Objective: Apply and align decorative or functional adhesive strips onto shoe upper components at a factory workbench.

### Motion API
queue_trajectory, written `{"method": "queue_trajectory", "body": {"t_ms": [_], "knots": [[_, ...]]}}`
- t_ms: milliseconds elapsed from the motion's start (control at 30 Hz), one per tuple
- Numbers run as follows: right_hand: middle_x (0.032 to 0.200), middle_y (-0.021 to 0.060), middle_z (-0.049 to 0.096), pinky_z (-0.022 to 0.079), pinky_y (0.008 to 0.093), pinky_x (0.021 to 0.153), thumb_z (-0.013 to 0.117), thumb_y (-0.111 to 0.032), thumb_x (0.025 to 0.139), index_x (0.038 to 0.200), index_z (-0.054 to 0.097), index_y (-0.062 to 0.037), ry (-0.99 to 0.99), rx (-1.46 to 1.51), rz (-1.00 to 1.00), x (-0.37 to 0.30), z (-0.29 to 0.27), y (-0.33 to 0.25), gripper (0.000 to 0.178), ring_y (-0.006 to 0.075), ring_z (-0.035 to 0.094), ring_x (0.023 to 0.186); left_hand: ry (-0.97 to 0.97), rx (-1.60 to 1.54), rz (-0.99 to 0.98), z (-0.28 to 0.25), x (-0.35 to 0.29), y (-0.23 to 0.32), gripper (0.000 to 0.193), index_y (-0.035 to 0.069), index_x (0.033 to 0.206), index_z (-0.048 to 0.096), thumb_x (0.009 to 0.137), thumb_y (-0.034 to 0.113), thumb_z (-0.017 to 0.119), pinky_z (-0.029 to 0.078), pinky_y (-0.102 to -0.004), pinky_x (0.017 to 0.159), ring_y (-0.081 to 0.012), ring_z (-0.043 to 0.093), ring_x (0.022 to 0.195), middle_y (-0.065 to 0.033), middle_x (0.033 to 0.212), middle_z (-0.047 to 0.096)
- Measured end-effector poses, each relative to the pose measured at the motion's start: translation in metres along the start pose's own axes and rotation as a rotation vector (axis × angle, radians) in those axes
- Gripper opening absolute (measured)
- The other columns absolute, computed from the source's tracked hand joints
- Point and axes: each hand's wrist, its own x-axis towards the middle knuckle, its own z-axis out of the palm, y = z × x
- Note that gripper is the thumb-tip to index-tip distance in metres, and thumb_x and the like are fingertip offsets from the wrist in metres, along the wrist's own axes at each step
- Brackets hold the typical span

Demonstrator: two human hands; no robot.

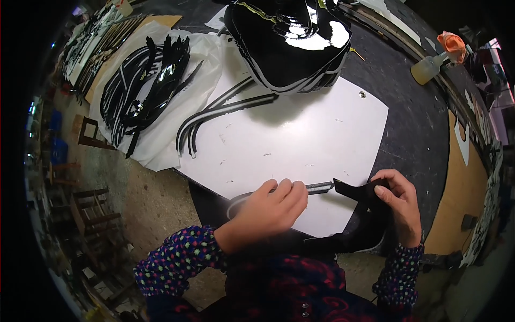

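Low in the middle, my left hand (273, 209) is closed on a narrow grey-and-black strip (320, 188), its fingertips bent down over it. One end of the strip points right, and the rest curves out behind the hand. To the right, my right hand (401, 199) pinches a black, flat, flexible piece (351, 190) between thumb and fingers. The black piece's pointed left end lies close to the strip's end; I cannot tell whether they touch. More black material hangs below the right hand toward my lap. Both hands work over the near edge of a white board (300, 145).
Glossy black pieces (289, 53) are stacked at the board's far side. Loose grey-and-black strips (214, 112) lie left of them. Farther left, a white plastic bag (206, 59) bears a bundle of black strips (145, 86). A bottle of yellowish liquid (425, 71) stands at far right.
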Motion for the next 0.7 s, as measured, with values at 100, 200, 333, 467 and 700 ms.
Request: {"method": "queue_trajectory", "body": {"t_ms": [100,200,333,467,700], "knots": [[0.094,0.0003,0.062,0.045,0.0201,0.074,0.074,-0.007,0.085,0.1,0.063,-0.0033,0.02,0.164,0.098,0.005,-0.001,-0.001,0.019,0.0071,0.058,0.083,-0.069,0.04,0.012,-0.003,-0.001,0.002,0.036,0.0,0.117,0.063,0.082,0.007,0.06,0.05,-0.0319,0.079,-0.0207,0.058,0.089,-0.0091,0.105,0.06],[0.087,-0.0018,0.062,0.045,0.0195,0.068,0.078,-0.005,0.081,0.094,0.063,-0.0039,-0.003,0.076,0.047,0.015,-0.01,0.008,0.02,0.006,0.057,0.077,-0.044,0.015,0.059,-0.009,0.003,-0.002,0.041,0.002,0.124,0.059,0.084,0.008,0.06,0.05,-0.0318,0.078,-0.0216,0.058,0.09,-0.0101,0.105,0.06],[0.08,-0.0036,0.061,0.044,0.0208,0.068,0.081,-0.006,0.078,0.09,0.062,-0.0037,-0.131,-0.075,-0.029,0.026,-0.019,0.003,0.022,0.0059,0.055,0.075,-0.118,-0.103,0.073,-0.009,0.009,-0.023,0.041,0.005,0.127,0.055,0.086,0.008,0.059,0.05,-0.0319,0.079,-0.0212,0.058,0.088,-0.0097,0.103,0.059],[0.079,-0.0017,0.061,0.045,0.0223,0.068,0.081,-0.006,0.078,0.088,0.062,-0.002,-0.121,-0.214,-0.027,0.033,-0.014,-0.003,0.022,0.0065,0.055,0.075,-0.118,-0.152,0.116,-0.006,0.025,-0.042,0.031,0.003,0.111,0.057,0.081,0.01,0.057,0.044,-0.0304,0.071,-0.0179,0.055,0.081,-0.0057,0.091,0.056],[0.08,0.0031,0.066,0.046,0.0238,0.068,0.08,-0.007,0.078,0.091,0.065,0.002,-0.082,-0.316,-0.142,0.037,-0.007,0.002,0.022,0.0087,0.059,0.076,-0.133,-0.113,-0.049,-0.014,0.019,-0.016,0.031,0.004,0.114,0.058,0.083,0.01,0.061,0.047,-0.0315,0.082,-0.0193,0.057,0.088,-0.0074,0.103,0.058]]}}
